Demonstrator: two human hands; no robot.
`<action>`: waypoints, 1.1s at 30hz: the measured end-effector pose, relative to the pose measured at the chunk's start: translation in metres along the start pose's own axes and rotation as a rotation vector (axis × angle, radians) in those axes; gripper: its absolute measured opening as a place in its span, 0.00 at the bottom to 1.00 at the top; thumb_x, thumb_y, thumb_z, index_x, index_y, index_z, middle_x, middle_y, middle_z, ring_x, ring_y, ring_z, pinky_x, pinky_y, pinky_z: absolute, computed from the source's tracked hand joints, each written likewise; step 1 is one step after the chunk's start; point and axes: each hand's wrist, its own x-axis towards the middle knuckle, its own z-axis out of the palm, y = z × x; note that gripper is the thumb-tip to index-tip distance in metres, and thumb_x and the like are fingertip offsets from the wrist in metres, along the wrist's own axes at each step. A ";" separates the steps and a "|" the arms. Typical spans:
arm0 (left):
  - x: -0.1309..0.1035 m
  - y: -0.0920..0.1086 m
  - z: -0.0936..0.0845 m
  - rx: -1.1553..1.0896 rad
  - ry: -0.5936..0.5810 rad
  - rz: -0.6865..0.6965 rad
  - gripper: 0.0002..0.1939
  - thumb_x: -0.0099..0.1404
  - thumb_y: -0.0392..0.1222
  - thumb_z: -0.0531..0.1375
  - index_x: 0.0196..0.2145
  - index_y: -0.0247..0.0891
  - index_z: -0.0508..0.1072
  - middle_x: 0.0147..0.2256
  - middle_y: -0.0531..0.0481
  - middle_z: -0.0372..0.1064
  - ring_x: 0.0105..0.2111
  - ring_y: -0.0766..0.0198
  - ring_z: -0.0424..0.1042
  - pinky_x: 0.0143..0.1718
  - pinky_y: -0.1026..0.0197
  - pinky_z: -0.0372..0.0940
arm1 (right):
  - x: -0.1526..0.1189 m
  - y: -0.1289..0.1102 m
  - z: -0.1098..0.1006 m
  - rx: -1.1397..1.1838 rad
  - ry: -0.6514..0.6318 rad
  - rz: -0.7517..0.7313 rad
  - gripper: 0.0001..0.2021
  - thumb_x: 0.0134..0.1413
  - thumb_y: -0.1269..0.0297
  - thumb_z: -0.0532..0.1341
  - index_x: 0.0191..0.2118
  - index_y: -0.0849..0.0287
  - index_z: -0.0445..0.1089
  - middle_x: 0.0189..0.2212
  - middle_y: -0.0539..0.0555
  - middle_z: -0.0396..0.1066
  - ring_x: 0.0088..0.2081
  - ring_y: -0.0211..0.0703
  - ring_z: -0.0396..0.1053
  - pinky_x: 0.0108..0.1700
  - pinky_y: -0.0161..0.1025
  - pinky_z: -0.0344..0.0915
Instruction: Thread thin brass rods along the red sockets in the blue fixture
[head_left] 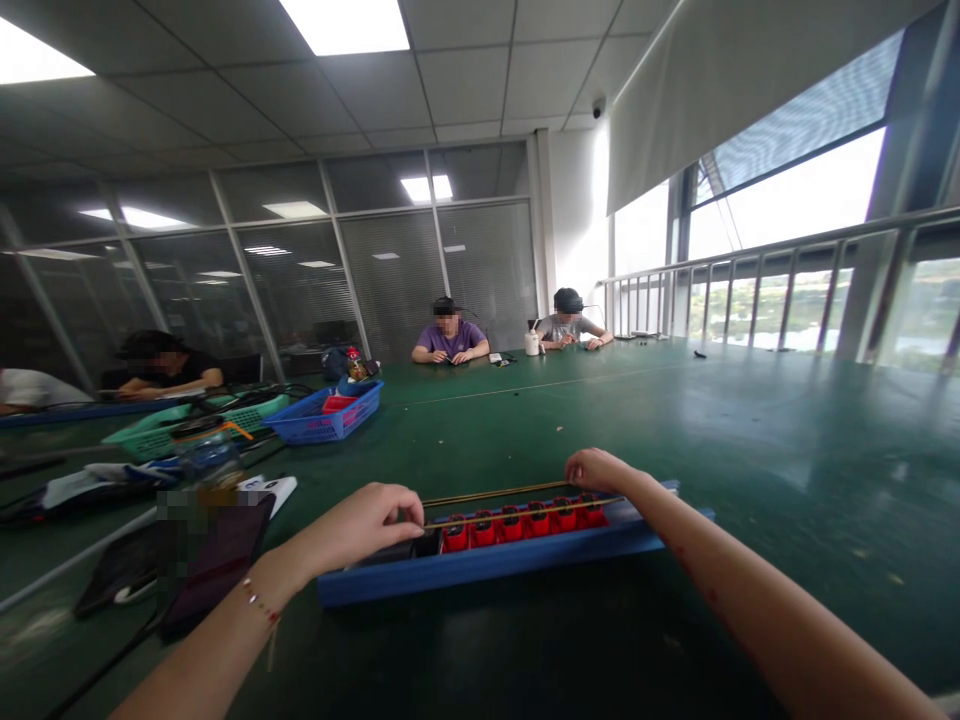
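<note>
My left hand [386, 522] is closed in a pinch at the left end of a thin yellow-brown elastic-looking band [495, 495]. The band runs as two roughly parallel strands across to my right hand [600, 468], whose fingers are curled at its other end; their tips are partly hidden. Beneath the strands lies a long blue tray [495, 572] with a row of several red holders [510, 524], each with a black part in it. Black pieces [427, 543] fill the tray's left part, close under my left hand. My right forearm passes over the tray's right end.
A blue basket [330, 418] and a green basket [157, 430] stand left on the green table [787, 480]. Nearer are a clear jar [210, 455] and a dark flat case [217, 560]. Several people sit around the table; a white bottle [532, 343] stands at the far side.
</note>
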 end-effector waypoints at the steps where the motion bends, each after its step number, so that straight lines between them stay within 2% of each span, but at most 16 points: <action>1: 0.000 0.001 0.002 0.013 0.026 0.001 0.13 0.56 0.50 0.53 0.30 0.39 0.71 0.25 0.54 0.68 0.24 0.67 0.65 0.24 0.69 0.53 | 0.000 0.000 0.000 0.001 0.002 -0.001 0.14 0.40 0.71 0.53 0.33 0.54 0.73 0.31 0.49 0.74 0.33 0.40 0.70 0.34 0.31 0.61; 5: 0.004 0.000 0.008 0.006 0.019 0.008 0.11 0.57 0.46 0.51 0.29 0.39 0.70 0.25 0.54 0.68 0.25 0.67 0.66 0.24 0.69 0.54 | -0.001 -0.001 0.000 0.006 0.010 -0.001 0.15 0.41 0.72 0.52 0.33 0.54 0.73 0.31 0.49 0.74 0.34 0.40 0.70 0.35 0.31 0.61; 10: 0.002 0.002 0.004 0.004 -0.027 0.022 0.10 0.57 0.44 0.52 0.32 0.40 0.70 0.26 0.54 0.68 0.26 0.67 0.67 0.26 0.69 0.56 | -0.002 0.000 0.000 0.021 0.003 0.001 0.14 0.40 0.71 0.53 0.33 0.54 0.73 0.31 0.49 0.74 0.33 0.40 0.70 0.34 0.31 0.61; 15: -0.001 -0.006 -0.013 0.109 0.128 0.017 0.11 0.58 0.45 0.51 0.31 0.40 0.71 0.28 0.53 0.67 0.25 0.68 0.64 0.26 0.68 0.54 | -0.001 0.003 0.002 0.039 0.011 0.016 0.13 0.42 0.70 0.54 0.34 0.54 0.73 0.32 0.50 0.73 0.34 0.41 0.69 0.34 0.31 0.61; 18: 0.005 -0.020 -0.021 0.132 0.207 0.008 0.11 0.57 0.46 0.52 0.32 0.41 0.71 0.27 0.54 0.67 0.24 0.68 0.63 0.26 0.68 0.54 | -0.001 0.007 0.004 0.049 0.050 0.048 0.16 0.49 0.68 0.50 0.43 0.56 0.68 0.34 0.53 0.73 0.36 0.42 0.69 0.36 0.32 0.61; 20: 0.013 -0.030 -0.020 0.118 0.208 -0.005 0.11 0.56 0.47 0.52 0.31 0.40 0.71 0.27 0.54 0.67 0.24 0.67 0.64 0.26 0.68 0.54 | -0.001 0.009 0.005 0.104 0.080 0.075 0.17 0.54 0.67 0.47 0.48 0.58 0.63 0.33 0.54 0.73 0.35 0.41 0.69 0.35 0.32 0.62; 22: 0.024 -0.041 -0.012 0.078 0.170 -0.026 0.12 0.56 0.47 0.52 0.31 0.40 0.71 0.26 0.53 0.68 0.25 0.66 0.65 0.26 0.67 0.55 | -0.002 0.009 0.005 0.184 0.091 0.107 0.17 0.57 0.66 0.44 0.50 0.59 0.59 0.32 0.54 0.73 0.34 0.39 0.69 0.34 0.32 0.62; 25: 0.043 -0.053 0.011 0.006 0.063 -0.049 0.12 0.56 0.47 0.52 0.30 0.39 0.71 0.26 0.52 0.69 0.27 0.65 0.67 0.27 0.68 0.57 | -0.005 0.005 0.002 0.224 0.094 0.130 0.18 0.59 0.62 0.43 0.50 0.60 0.58 0.30 0.53 0.73 0.34 0.39 0.70 0.35 0.32 0.62; 27: 0.054 -0.058 0.027 -0.002 0.008 -0.044 0.12 0.55 0.47 0.52 0.30 0.38 0.71 0.27 0.52 0.71 0.29 0.64 0.69 0.28 0.68 0.58 | -0.007 0.001 -0.001 0.163 0.086 0.095 0.20 0.56 0.54 0.47 0.49 0.58 0.61 0.32 0.54 0.73 0.35 0.41 0.69 0.36 0.33 0.62; 29: 0.064 -0.060 0.040 0.006 -0.022 -0.035 0.10 0.54 0.45 0.53 0.29 0.38 0.70 0.27 0.52 0.71 0.28 0.65 0.69 0.28 0.68 0.59 | -0.008 -0.004 -0.005 0.057 0.019 0.038 0.23 0.47 0.47 0.54 0.45 0.56 0.66 0.34 0.54 0.72 0.35 0.44 0.69 0.34 0.33 0.62; 31: 0.073 -0.062 0.048 0.023 -0.032 -0.032 0.09 0.53 0.44 0.54 0.29 0.39 0.70 0.26 0.53 0.71 0.27 0.65 0.70 0.27 0.68 0.59 | -0.008 -0.007 -0.009 -0.061 -0.045 -0.008 0.22 0.42 0.46 0.57 0.41 0.53 0.69 0.35 0.52 0.72 0.35 0.44 0.69 0.33 0.33 0.62; 33: 0.081 -0.065 0.051 0.052 -0.033 -0.038 0.08 0.52 0.43 0.56 0.30 0.39 0.70 0.25 0.53 0.71 0.26 0.65 0.69 0.26 0.68 0.58 | -0.007 -0.011 -0.011 -0.161 -0.071 -0.033 0.16 0.44 0.52 0.58 0.40 0.51 0.70 0.36 0.51 0.72 0.36 0.43 0.69 0.33 0.32 0.62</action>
